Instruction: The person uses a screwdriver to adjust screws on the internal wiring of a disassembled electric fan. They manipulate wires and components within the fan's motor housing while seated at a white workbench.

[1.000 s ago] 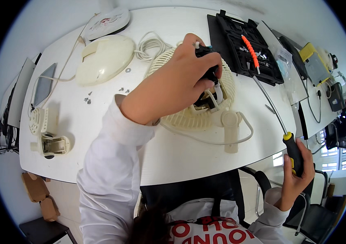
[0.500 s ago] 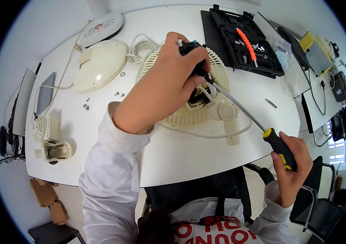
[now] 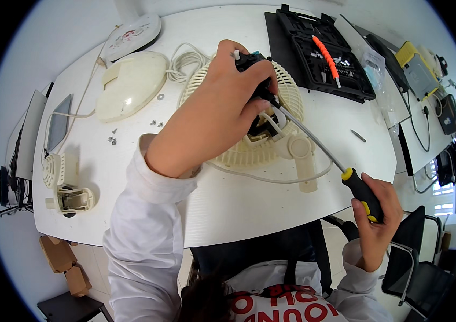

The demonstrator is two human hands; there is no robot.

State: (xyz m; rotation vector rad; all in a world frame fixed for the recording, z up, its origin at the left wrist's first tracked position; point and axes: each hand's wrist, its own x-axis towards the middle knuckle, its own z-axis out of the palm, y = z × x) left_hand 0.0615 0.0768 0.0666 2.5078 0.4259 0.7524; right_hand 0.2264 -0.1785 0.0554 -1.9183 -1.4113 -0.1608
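A cream fan head with a slotted grille [image 3: 291,88] lies on the white table, its stem [image 3: 307,173] pointing toward me. Over it, my left hand [image 3: 238,80] is closed around a black motor part [image 3: 248,61], partly hidden by the fingers. My right hand [image 3: 381,209] grips the black and yellow handle of a screwdriver [image 3: 360,189]. Its long shaft slants up to the left, and the tip meets the black part beside my left thumb. Exactly where the tip sits is hard to make out. A cream cord [image 3: 271,178] loops below the grille.
A cream fan base [image 3: 131,88] lies left of the grille, with loose screws [image 3: 112,140] and a washer [image 3: 161,97] nearby. Cream housing pieces [image 3: 72,185] stand at the left edge. At the back right is an opened black tool case [image 3: 327,64]; a small bit [image 3: 358,136] lies nearer.
My right hand and the screwdriver handle have shifted slightly left and up. My left hand keeps its hold on the black part, nearly still.
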